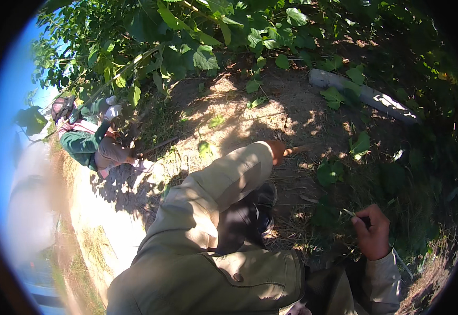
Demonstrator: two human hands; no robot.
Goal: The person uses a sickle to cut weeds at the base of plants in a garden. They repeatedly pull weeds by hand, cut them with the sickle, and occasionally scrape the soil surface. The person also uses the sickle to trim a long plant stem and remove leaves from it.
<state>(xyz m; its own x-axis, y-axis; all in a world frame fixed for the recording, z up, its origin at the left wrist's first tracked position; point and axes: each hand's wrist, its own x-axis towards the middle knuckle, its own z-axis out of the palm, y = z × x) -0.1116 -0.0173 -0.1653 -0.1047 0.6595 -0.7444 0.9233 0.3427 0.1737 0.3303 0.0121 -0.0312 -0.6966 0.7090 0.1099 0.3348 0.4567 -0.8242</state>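
Note:
My left hand, at the end of a beige sleeve, is closed around a light brown wooden stick or handle that points right over the shaded soil. The stick's far end fades into shadow. My right hand is lower right, thumb and fingers pinching a slim pale piece, perhaps a cut stem. A dark patch shows inside its curled fingers; I cannot tell what it is. Large green leaves lie on the ground between the hands. Dark trousers and a shoe show beneath my left arm.
Leafy branches hang across the top. A grey concrete post lies on the ground at upper right. To the left, a person in a green top and cap bends low among plants. Dry grass and scattered leaves cover the soil.

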